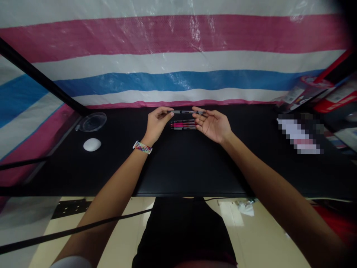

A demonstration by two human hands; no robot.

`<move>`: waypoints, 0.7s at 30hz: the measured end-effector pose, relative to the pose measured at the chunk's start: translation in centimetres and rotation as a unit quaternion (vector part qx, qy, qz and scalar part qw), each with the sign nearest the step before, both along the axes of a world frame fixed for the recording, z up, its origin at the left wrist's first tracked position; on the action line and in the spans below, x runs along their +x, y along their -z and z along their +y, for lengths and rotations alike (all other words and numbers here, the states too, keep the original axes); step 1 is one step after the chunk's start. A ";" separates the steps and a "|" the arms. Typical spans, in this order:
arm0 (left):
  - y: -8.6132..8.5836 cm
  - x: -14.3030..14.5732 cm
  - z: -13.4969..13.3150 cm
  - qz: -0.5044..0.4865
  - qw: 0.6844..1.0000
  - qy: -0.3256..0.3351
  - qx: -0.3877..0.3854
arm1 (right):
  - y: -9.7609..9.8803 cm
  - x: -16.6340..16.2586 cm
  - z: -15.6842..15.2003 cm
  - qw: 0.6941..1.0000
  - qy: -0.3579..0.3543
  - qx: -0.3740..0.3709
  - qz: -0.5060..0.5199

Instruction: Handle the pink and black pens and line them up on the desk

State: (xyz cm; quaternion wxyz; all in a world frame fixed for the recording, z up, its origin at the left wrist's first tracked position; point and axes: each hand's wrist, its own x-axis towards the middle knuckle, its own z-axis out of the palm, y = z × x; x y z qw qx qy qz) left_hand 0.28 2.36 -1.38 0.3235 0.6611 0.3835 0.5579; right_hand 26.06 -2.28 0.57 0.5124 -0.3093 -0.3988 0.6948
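A slim pen (pixel 186 112) with a clear barrel and a grey grip is held level above the black tabletop. Its left end is pinched between the thumb and fingers of my left hand (pixel 157 121), which has a colourful woven band at the wrist. The other end lies between the thumb and index finger of my right hand (pixel 213 125), whose palm is turned up and whose lower fingers are loosely spread. Just below the held pen, several pens (pixel 182 125) lie side by side on the table, one with a pink grip. My right fingertips cover their right ends.
On the left of the black table (pixel 189 167) are a white rounded object (pixel 92 144) and a clear round lid (pixel 93 122). At the right stand a clear tub with a pink rim (pixel 304 93) and a blurred-out item (pixel 299 136). Striped plastic sheeting (pixel 178 80) hangs behind.
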 end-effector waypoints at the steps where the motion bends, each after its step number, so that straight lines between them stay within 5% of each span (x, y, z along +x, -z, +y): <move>1: 0.0 0.0 0.0 -0.004 1.000 0.001 -0.001 | 0.2 -0.1 0.0 1.000 0.006 0.001 0.003; 12: 0.0 0.5 -0.4 -0.005 1.000 0.000 -0.008 | 0.3 -0.2 0.0 0.985 0.087 0.057 -0.140; 21: -0.3 0.8 -0.7 0.000 1.000 0.003 -0.004 | 1.2 -0.3 0.5 0.990 0.093 0.056 -0.088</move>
